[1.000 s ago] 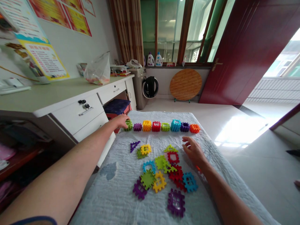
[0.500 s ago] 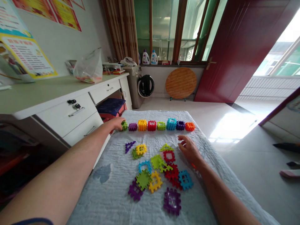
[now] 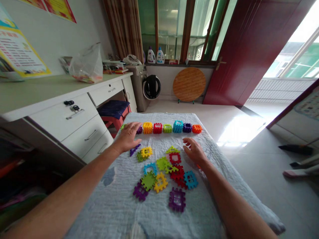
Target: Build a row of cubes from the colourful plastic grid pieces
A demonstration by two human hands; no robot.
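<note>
**Two open hands by the toy blocks**

Head view: The left hand (image 3: 128,136) is open wide, palm down, fingers spread. It holds nothing. It is over the left end of the row of cubes (image 3: 167,128) and hides part of the purple cube (image 3: 139,130). A bit of the green cube (image 3: 122,126) peeks out past it. I cannot tell if the hand touches them. The right hand (image 3: 194,151) is open too, fingers a little bent, and holds nothing. It sits low by the quilt (image 3: 119,205), just beside the red frame piece (image 3: 175,158) and the green triangle (image 3: 172,150).

The cubes stand side by side at the far end of the quilt. They are bright plastic with toothed edges and little window holes. Nearer lie the flat pieces (image 3: 160,182) in a loose heap. They are square with teeth round the rim, and some overlap. A purple triangle (image 3: 134,149) lies just beside the left wrist. The quilt is pale blue, soft and stitched.
</note>
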